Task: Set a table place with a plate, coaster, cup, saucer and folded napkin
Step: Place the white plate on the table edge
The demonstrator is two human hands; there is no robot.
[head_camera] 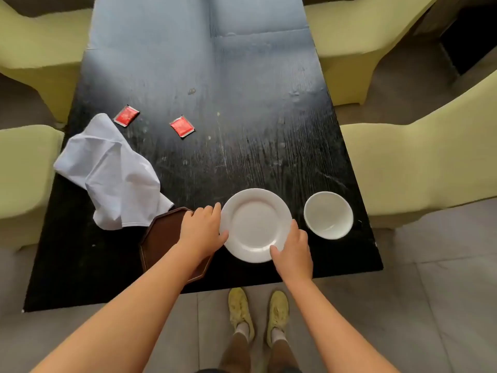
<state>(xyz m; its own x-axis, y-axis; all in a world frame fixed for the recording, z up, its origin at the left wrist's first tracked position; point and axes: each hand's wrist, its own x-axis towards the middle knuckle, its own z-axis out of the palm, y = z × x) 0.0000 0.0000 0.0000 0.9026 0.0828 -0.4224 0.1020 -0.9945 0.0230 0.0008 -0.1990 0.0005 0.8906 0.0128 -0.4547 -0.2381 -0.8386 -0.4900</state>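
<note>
- Grey floor tiles (443, 305) lie nearest, under two feet in yellow shoes (258, 313) that stand at the near edge of the table.
- Two bare forearms reach forward from the bottom of the view over a black wooden table (242, 146).
- Left hand (201, 230) holds the left rim of a white plate (255, 224), thumb on top of the rim and fingers curled at its edge.
- Right hand (293, 251) holds the plate's near right rim, thumb lying on the rim and fingers curled beside it.
- Plate sits near the table's front edge, just right of centre.
- Brown eight-sided tray (164, 235) lies just left of the plate, partly hidden under the left wrist.
- White saucer (328, 215) sits right of the plate, near it but not touching.
- White napkin (113, 173), crumpled and unfolded, lies at the table's left edge, one corner reaching the tray's far side.
- Two small red packets (126, 115) (182, 126) lie beyond the napkin, apart from each other.
- Pale yellow-green chairs (419, 160) flank both long sides of the table.
</note>
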